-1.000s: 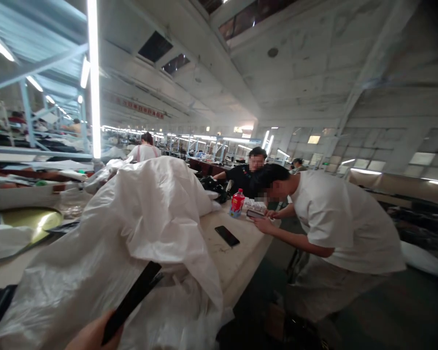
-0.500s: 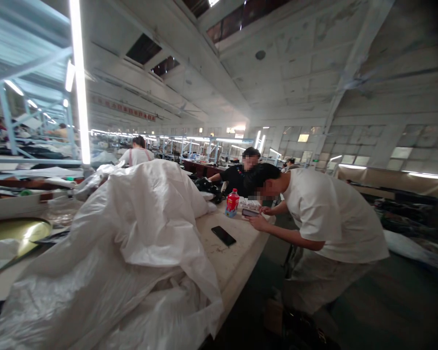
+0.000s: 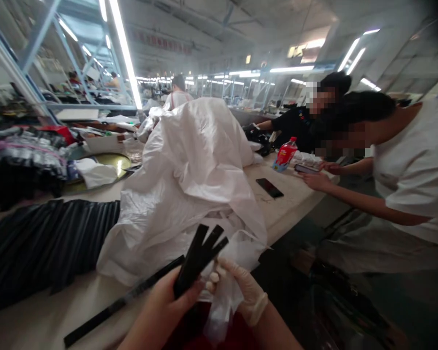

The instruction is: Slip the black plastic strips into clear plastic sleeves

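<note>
My left hand is bare and grips a fan of flat black strips that point up and to the right. My right hand wears a pale glove and pinches thin clear plastic just beside the strips. Both hands hover low at the near edge of the worktable, in front of a big crumpled white woven sack. A long black strip lies on the tabletop under my left hand.
Pleated black fabric covers the table at left. A black phone and a red bottle sit beyond the sack. A person in a white shirt leans over the table's right side with another phone; a person in black stands behind.
The view has tipped down and leftward. Both hands have come into view, the left gripping the black strips and the gloved right on the plastic; half a second ago neither hand showed.
</note>
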Demonstrator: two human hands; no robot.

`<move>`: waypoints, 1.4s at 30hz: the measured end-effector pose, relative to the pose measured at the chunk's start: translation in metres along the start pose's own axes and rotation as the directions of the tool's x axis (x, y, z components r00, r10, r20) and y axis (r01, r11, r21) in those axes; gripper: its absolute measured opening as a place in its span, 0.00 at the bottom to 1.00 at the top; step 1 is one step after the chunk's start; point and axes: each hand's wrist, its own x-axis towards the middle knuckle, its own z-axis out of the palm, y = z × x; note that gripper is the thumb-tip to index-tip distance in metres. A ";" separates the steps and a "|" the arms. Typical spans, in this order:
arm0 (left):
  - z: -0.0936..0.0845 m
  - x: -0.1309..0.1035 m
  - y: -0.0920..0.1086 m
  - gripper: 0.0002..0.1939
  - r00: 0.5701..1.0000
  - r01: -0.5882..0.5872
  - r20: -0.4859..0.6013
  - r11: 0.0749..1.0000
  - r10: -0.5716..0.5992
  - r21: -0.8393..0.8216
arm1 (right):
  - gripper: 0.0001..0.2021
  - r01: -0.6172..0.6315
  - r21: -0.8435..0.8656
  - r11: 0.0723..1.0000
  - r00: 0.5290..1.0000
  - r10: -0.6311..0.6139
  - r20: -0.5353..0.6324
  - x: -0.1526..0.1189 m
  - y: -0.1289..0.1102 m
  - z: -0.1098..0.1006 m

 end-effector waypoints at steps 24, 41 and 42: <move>-0.021 0.021 0.001 0.15 0.993 0.086 0.097 0.986 -0.072 -0.146 | 0.10 -0.412 0.002 0.911 0.837 0.378 0.396 -0.023 0.008 -0.002; -0.043 0.017 -0.004 0.16 0.929 0.244 -0.181 0.902 -0.322 -0.356 | 0.04 0.088 0.445 0.891 0.945 -0.216 0.245 -0.095 -0.069 -0.013; -0.038 0.017 -0.001 0.16 0.927 0.252 -0.156 0.875 -0.340 -0.413 | 0.03 0.151 0.428 0.891 0.954 -0.245 0.173 -0.093 -0.067 -0.014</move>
